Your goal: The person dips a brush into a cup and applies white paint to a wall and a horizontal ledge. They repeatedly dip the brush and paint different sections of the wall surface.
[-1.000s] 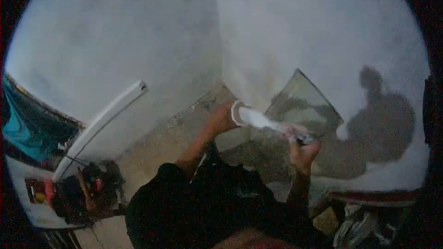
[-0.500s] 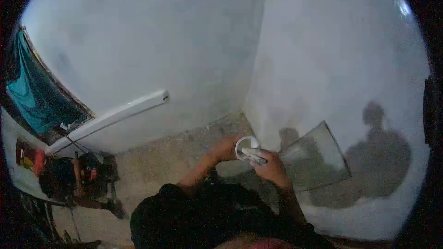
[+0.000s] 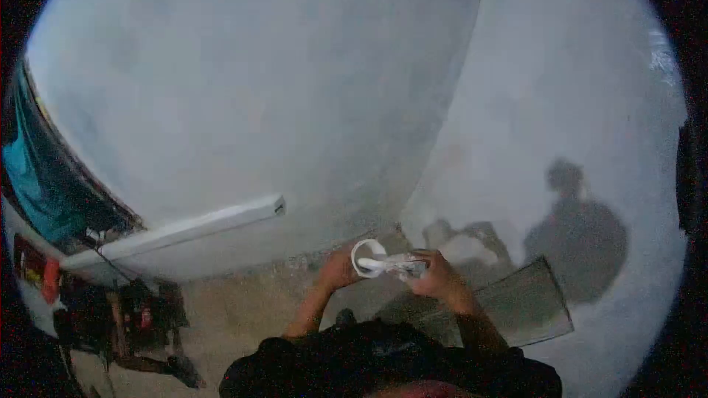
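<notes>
My left hand (image 3: pixel 337 270) is closed around a small white cup (image 3: pixel 355 257), whose open mouth faces up toward me. Fingers of my right hand (image 3: pixel 438 280) grip a short tool smeared with white paste (image 3: pixel 402 264). The tool's left end lies at the cup's rim, and its exact kind is blurred. Both hands are held in front of my body, near the corner of the room.
A long white strip-like fixture (image 3: pixel 214 222) runs along the left wall (image 3: pixel 258 88). A teal cloth (image 3: pixel 37 184) hangs at far left, above dark clutter (image 3: pixel 140 317). A framed panel (image 3: pixel 527 306) leans by the right wall (image 3: pixel 546 88). Shadows fall on that wall.
The view has tilted upward, so the fixture and corner sit lower. The tool has shifted from inside the cup's mouth toward its right rim, and my hands are slightly further apart.
</notes>
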`<state>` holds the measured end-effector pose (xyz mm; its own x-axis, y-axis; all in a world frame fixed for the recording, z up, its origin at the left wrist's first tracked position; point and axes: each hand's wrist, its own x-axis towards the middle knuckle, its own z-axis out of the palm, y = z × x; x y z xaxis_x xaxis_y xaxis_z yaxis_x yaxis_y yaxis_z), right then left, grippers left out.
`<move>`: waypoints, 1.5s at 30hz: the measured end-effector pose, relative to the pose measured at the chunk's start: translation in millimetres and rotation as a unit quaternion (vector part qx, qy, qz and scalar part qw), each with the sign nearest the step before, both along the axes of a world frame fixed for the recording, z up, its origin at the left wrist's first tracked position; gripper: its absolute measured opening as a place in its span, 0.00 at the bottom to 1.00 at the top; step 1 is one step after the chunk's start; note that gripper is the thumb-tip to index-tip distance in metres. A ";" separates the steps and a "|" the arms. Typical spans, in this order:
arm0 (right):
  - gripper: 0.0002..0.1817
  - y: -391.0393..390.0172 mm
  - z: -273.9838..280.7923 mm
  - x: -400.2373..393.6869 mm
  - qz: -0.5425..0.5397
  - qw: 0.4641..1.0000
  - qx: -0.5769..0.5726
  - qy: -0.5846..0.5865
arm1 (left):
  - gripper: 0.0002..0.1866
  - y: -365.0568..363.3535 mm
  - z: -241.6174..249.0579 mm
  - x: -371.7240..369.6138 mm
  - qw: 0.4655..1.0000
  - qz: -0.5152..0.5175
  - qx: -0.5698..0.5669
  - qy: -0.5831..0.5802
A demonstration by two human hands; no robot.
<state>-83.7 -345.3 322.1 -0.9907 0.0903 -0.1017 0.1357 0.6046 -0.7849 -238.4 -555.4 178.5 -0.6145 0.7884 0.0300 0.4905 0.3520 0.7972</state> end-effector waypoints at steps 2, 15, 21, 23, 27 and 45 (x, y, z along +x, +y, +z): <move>0.24 0.6 17.4 -11.1 0.014 0.999 0.007 0.042 | 0.41 3.7 0.0 -16.2 0.999 -0.037 0.029 0.015; 0.35 30.4 -18.5 -18.1 0.048 0.924 0.207 0.319 | 0.47 -61.2 17.1 -37.8 1.000 0.004 0.013 0.009; 0.33 14.3 18.3 -25.6 0.190 0.888 0.187 0.374 | 0.43 -53.7 16.9 -45.8 0.996 0.067 -0.040 -0.037; 0.32 8.0 27.0 -22.5 0.195 0.912 0.177 0.315 | 0.40 -55.8 31.0 -50.3 0.993 0.083 0.087 -0.009; 0.24 0.3 46.8 -23.6 0.130 0.874 0.250 0.396 | 0.40 -72.4 53.0 -47.5 0.993 0.093 0.057 0.033; 0.14 -93.9 365.1 -258.9 -0.091 0.763 0.468 0.437 | 0.42 -257.8 -117.2 -88.8 0.983 0.102 0.087 -0.123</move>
